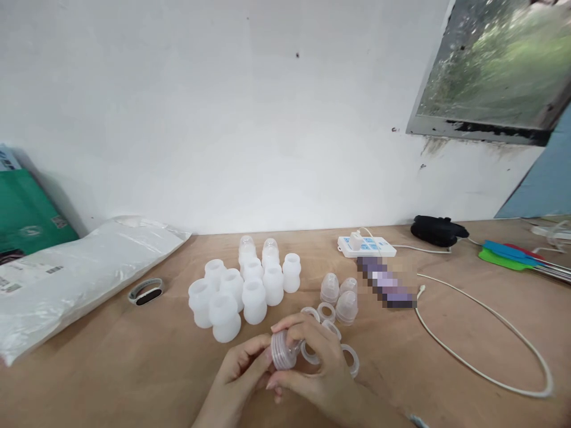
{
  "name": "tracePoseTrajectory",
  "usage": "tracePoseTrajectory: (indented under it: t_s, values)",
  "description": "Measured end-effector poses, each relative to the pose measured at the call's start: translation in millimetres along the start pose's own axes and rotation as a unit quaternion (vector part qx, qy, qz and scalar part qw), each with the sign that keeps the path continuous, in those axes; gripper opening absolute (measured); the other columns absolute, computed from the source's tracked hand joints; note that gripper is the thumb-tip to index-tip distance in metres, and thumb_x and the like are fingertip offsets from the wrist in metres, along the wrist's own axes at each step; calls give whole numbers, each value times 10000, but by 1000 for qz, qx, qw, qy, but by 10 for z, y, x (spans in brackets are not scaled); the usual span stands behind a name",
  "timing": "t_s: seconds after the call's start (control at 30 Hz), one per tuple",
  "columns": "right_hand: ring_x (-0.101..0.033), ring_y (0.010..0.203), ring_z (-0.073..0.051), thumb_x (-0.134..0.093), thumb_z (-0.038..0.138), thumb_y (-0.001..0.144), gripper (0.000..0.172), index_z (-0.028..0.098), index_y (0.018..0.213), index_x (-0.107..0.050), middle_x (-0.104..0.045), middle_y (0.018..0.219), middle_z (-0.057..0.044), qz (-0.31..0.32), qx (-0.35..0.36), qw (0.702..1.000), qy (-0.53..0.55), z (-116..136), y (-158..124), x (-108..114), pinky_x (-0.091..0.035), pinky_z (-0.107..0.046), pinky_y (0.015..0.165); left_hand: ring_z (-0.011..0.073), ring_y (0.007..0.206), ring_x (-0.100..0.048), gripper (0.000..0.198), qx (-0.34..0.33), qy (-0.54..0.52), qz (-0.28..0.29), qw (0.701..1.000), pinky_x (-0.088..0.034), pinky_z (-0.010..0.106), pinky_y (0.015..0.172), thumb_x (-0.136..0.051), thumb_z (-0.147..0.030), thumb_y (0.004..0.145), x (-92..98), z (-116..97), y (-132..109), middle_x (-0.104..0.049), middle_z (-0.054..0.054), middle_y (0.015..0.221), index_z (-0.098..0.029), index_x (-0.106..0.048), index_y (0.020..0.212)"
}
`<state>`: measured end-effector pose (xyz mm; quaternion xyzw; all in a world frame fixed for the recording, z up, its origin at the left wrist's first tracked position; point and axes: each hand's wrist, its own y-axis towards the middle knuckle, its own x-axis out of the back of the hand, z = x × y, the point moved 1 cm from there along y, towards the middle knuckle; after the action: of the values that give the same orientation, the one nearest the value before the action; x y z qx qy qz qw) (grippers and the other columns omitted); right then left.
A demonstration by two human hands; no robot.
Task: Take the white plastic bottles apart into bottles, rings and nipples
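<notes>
Low in the middle, my left hand [245, 371] and my right hand [314, 359] meet around a clear ribbed bottle collar [282, 351]. Its open side faces my left hand, whose thumb and fingers pinch the near edge. The right fingers and thumb span it from the other side, where a translucent part sticks out, partly hidden. Just beyond my right hand lie several translucent rings [326, 312] and three clear dome caps [347, 308]. To the left stand several frosted white bottle bodies [225, 318]; two at the back carry clear domes [270, 252].
A white plastic parcel [89, 261] and a wristband [146, 292] lie left. At the back right are a power strip [379, 246], a black case [438, 230] and coloured spatulas [508, 255]. A white cable [504, 333] loops over the right side.
</notes>
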<state>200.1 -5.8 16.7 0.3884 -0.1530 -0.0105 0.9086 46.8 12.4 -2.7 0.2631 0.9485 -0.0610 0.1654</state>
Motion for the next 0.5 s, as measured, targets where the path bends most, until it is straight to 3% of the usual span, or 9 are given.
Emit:
tracePoseTrajectory:
  t_s: [0.2, 0.37, 0.5]
  values:
    - [-691, 788, -189, -808, 294, 751, 196, 220, 760, -627, -731, 954, -56, 21, 37, 999, -33, 75, 24, 37, -575, -308, 699, 94, 484, -471, 494, 22, 4, -6, 1000, -449, 222, 483, -781, -595, 700, 48, 130, 30, -584, 18, 612, -112, -754, 798]
    - [-697, 821, -195, -786, 260, 777, 161, 225, 828, -638, -728, 978, -61, 50, 62, 996, -28, 116, 33, 47, -585, -311, 713, 133, 594, -556, 337, 77, -33, -33, 996, -473, 234, 553, -802, -428, 750, -45, -75, -108, -649, 61, 733, -107, -763, 846]
    - [-692, 825, -200, -780, 346, 791, 213, 229, 895, -635, -718, 977, -69, 75, 87, 993, -20, 144, 38, 46, -586, -315, 715, 163, 693, -587, 273, 94, -50, -62, 992, -486, 237, 619, -839, -371, 706, -146, -243, -180, -662, 48, 745, -127, -765, 804]
